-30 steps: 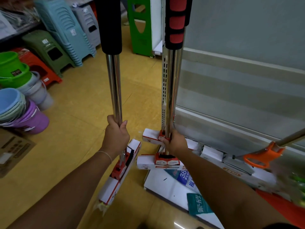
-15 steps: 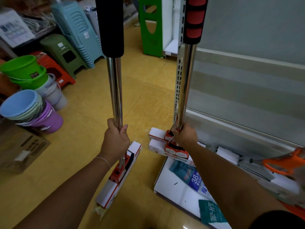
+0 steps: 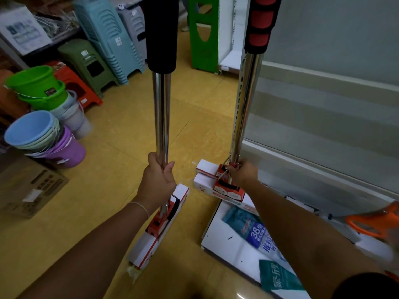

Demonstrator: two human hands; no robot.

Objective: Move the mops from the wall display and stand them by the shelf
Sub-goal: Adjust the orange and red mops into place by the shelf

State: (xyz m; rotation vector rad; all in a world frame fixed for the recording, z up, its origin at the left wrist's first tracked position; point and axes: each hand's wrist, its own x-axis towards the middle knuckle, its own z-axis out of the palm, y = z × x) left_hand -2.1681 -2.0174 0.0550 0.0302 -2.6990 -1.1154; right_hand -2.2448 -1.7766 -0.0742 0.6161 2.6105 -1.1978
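Down by the yellow floor (image 3: pixel 121 190) I hold two mops, one in each hand. My left hand (image 3: pixel 156 182) is curled tight round the shiny pole of the mop with the black grip (image 3: pixel 160 117). Its flat white and red head sits on the floor just below my wrist. My right hand (image 3: pixel 243 173) is wrapped round the bottom of the mop with the red and black grip (image 3: pixel 246 108). That mop stands right at the corner of the white shelf (image 3: pixel 323 130), and its pole runs up along the shelf post with the little holes. Its head sits by the shelf's low white base, touching another boxed mop head (image 3: pixel 205 183) lying just beside it.

On the base lie blue and green packets (image 3: pixel 254 229), close under my right arm. An orange handle (image 3: pixel 371 221) pokes in from the right, near my arm too.

Off to my left are stacked buckets (image 3: pixel 41 128), green, blue, purple and grey. Behind them stand piles of plastic stools (image 3: pixel 108 39) in green, red, blue and grey. A brown cardboard box (image 3: pixel 32 186) lies flat on the floor near the buckets. Far back stands a green stand (image 3: pixel 203 33) next to another white shelf.
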